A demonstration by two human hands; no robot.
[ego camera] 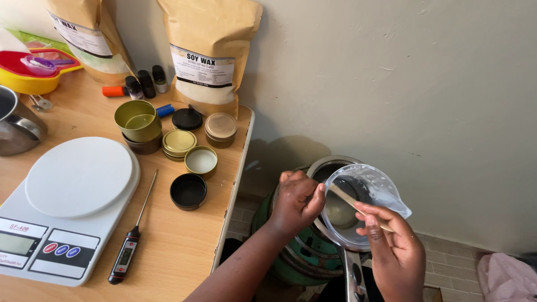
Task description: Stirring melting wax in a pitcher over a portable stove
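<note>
My left hand (296, 201) grips the rim of a clear plastic cup (366, 187), tilted over a metal pot (330, 165) that sits on a green burner (296, 254) beside the table. My right hand (394, 251) holds a wooden stick (349, 200) whose tip reaches inside the cup. A pale residue lies at the cup's bottom. Most of the pot's inside is hidden behind the cup.
On the wooden table (179, 251) lie a white digital scale (67, 201), a black probe thermometer (131, 246), several round tins (179, 142), small dark bottles (146, 83), two brown paper pouches (210, 53), a metal jug (17, 123) and coloured measuring cups (31, 70).
</note>
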